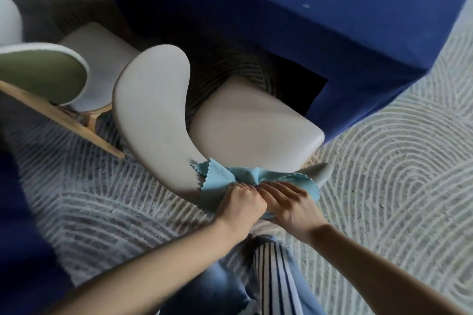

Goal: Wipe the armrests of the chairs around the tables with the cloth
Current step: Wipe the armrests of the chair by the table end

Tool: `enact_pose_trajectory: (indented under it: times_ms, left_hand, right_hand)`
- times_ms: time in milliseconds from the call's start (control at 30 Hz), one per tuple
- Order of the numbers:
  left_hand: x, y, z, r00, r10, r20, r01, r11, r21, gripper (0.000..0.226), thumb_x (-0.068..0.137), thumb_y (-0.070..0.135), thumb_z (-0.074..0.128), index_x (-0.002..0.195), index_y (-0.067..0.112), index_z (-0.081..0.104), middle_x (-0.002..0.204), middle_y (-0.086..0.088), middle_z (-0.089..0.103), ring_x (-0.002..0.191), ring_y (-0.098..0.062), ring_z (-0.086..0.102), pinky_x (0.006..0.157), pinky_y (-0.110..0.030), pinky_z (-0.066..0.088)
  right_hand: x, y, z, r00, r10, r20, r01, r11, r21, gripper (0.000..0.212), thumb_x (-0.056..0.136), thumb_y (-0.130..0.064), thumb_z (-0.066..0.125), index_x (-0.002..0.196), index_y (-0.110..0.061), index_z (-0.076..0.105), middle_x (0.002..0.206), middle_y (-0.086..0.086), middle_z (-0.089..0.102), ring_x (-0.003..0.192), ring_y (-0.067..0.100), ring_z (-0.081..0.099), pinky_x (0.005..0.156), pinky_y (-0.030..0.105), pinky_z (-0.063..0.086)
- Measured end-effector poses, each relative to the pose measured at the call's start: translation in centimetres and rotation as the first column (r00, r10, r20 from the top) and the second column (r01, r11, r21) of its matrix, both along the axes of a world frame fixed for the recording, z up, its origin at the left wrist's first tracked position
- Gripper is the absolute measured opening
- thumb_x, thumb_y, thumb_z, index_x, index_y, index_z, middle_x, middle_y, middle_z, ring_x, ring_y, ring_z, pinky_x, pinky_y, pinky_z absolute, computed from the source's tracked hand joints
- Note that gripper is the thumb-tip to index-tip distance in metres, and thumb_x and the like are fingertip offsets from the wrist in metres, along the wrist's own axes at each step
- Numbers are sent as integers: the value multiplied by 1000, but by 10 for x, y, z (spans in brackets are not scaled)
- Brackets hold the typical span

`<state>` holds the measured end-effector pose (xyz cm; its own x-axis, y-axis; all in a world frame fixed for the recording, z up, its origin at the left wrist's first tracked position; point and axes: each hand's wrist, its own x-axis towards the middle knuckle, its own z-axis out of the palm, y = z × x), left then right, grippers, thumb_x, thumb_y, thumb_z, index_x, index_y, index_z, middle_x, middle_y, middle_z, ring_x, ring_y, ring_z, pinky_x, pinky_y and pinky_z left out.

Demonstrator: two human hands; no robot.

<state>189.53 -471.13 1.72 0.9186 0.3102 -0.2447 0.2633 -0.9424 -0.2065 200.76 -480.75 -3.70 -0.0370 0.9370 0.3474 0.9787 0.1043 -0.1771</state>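
Cloth (220,174), light blue with zigzag edges, is draped over the near curve of the chair's grey armrest band (151,100), just in front of the person. It is gathered in the middle. Its long axis runs left to right along the band, with a pointed corner at the left and a frilled edge toward the band's right tip. The part hanging over the near side is hidden behind the hands.

The left hand (243,203) is a tight fist, its fingers curled into the cloth and holding it. The right hand (289,202) lies flatter, its fingers nearly straight across the cloth, pressing on it and touching the left knuckles. Its thumb cannot be seen.

The band under the cloth is covered. The chair seat (256,120) beyond it is tucked partly under a table draped in dark blue (281,7), whose top is cut off by the frame. A second chair (43,69) with pale wooden legs stands to the left, blurred and cropped. A patterned carpet (384,161) lies beneath. Jeans (217,286) and a striped shirt (273,268) show at the bottom.
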Motion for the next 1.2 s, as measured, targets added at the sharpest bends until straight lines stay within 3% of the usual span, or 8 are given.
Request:
enact_pose_trajectory:
  times_ms: [200,367,500,567,667,833,1000,1200]
  left_hand:
    - [35,-25,5,992,126,-9,-126,984,-128,33,21,12,86,44,12,63,43,-4,56,37,-16,54,40,-16,39]
    - [74,-44,6,982,19,-190,-45,990,-133,28,86,-2,52,111,6,60,109,-8,66,99,-23,63,76,-33,50]
    - [106,-54,-1,987,0,-160,-22,991,-135,30,90,-2,46,116,10,57,114,-6,64,104,-22,62,79,-33,49]
    - [119,-59,-5,985,20,-171,-42,992,-121,32,92,-2,42,119,8,56,118,-8,63,107,-24,62,83,-37,50]
    - [130,-62,-8,979,24,-200,-42,995,-86,32,92,0,42,121,5,55,121,-11,61,107,-29,61,85,-42,52]
    - [113,-59,-20,985,113,-131,-122,991,-62,41,98,7,36,135,-10,31,135,-30,44,121,-41,48,96,-49,44]
    - [95,-60,-23,977,175,-118,-198,954,-227,59,102,10,27,149,2,-8,155,-27,-2,140,-49,12,108,-64,17]
    - [72,-60,-29,998,61,6,-60,992,-115,59,98,6,25,149,0,-6,150,-29,22,125,-45,44,96,-53,43]
  right_hand:
    - [45,-15,-3,996,93,-9,-93,996,-11,43,91,-41,50,113,-7,64,107,8,71,97,22,69,89,32,51]
    - [82,-33,-3,997,83,-2,-83,994,-77,46,85,-39,51,108,-4,69,105,10,71,94,24,70,80,33,55]
    - [112,-46,-7,1000,5,15,-4,997,-80,38,75,-27,71,108,-7,70,107,8,72,91,22,71,64,29,57]
    - [118,-49,-8,998,-58,-24,54,990,-128,56,55,-13,90,107,-5,71,107,9,71,89,25,71,58,33,57]
    - [121,-50,-7,989,-123,-87,106,979,-176,66,47,-7,92,109,-3,69,106,12,71,90,30,71,56,38,57]
    - [114,-56,-16,968,-189,-164,146,958,-248,70,57,-10,89,121,-1,62,121,15,65,109,31,64,87,44,51]
    - [81,-69,-34,884,-365,-292,254,900,-355,89,74,-16,80,147,-5,30,154,11,28,144,26,21,116,44,21]
    - [31,-67,-28,739,-576,-349,435,804,-405,102,78,-30,75,151,-19,5,159,6,5,148,23,2,120,41,10]
